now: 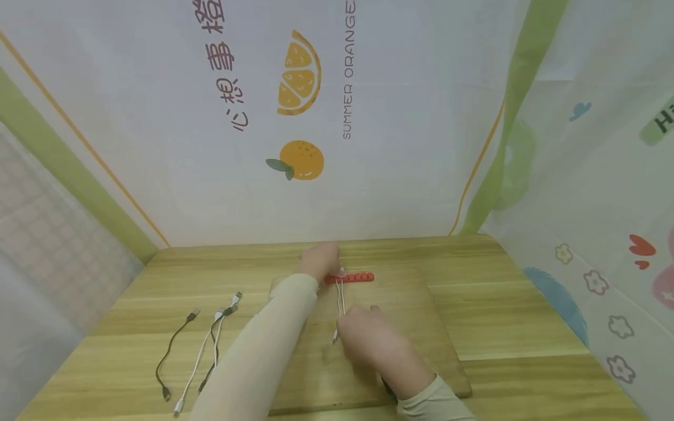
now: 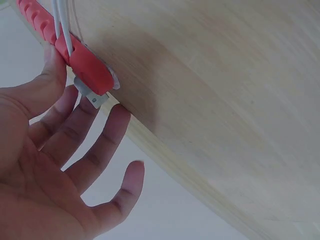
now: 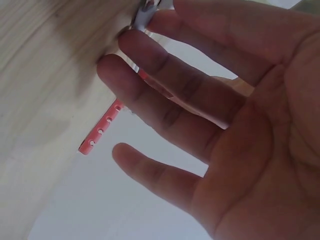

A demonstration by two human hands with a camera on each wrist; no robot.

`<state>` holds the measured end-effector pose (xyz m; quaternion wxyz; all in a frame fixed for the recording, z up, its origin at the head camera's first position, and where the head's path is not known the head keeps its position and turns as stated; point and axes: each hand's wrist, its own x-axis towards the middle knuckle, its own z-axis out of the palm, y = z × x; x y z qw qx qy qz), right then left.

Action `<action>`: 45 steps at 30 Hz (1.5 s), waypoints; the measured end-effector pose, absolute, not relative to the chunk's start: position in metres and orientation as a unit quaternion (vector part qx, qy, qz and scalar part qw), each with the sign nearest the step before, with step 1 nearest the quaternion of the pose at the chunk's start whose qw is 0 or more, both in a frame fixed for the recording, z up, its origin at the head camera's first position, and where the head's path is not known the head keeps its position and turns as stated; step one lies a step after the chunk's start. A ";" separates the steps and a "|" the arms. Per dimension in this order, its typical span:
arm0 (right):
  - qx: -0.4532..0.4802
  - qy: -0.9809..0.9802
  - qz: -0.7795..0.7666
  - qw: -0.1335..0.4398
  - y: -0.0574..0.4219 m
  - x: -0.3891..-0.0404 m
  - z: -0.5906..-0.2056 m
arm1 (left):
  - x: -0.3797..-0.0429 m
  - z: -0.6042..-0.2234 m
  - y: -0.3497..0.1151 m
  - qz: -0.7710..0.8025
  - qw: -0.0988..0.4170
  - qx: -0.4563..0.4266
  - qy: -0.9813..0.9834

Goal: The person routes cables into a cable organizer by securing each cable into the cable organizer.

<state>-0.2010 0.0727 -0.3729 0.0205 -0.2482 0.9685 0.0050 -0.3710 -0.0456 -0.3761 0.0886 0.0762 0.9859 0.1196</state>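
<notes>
A red cable holder (image 1: 363, 277) with a row of slots lies along the far edge of the wooden board. Two strands of white USB cable (image 1: 339, 295) run from its left part toward me. My left hand (image 1: 321, 261) is at that left end, thumb against the red strip and fingers curled behind it. In the left wrist view a metal USB plug (image 2: 94, 96) sticks out beyond the holder between those fingers. My right hand (image 1: 368, 333) pinches the white cable lower down, and a connector (image 1: 334, 336) pokes out beside it. In the right wrist view its other fingers extend loosely.
The wooden board (image 1: 421, 345) lies on a wood-grain table (image 1: 505, 298). Left of my forearm are a black USB cable (image 1: 167, 356) and several black and white cables (image 1: 195, 374). Something dark shows under my right wrist. A printed curtain (image 1: 400, 175) stands behind the table.
</notes>
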 end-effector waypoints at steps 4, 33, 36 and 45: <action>-0.245 0.969 -0.003 0.027 0.073 -0.201 -0.372 | -0.369 -0.375 -0.044 0.110 0.074 0.089 0.987; -0.295 0.954 -0.027 0.039 0.066 -0.198 -0.351 | -0.335 -0.363 -0.117 0.016 0.054 0.117 0.992; -0.315 0.949 -0.022 0.027 0.060 -0.197 -0.350 | -0.330 -0.356 -0.134 -0.001 0.061 0.109 0.992; -0.355 0.934 0.023 0.016 0.028 -0.190 -0.352 | -0.314 -0.339 -0.183 -0.039 0.086 0.091 0.991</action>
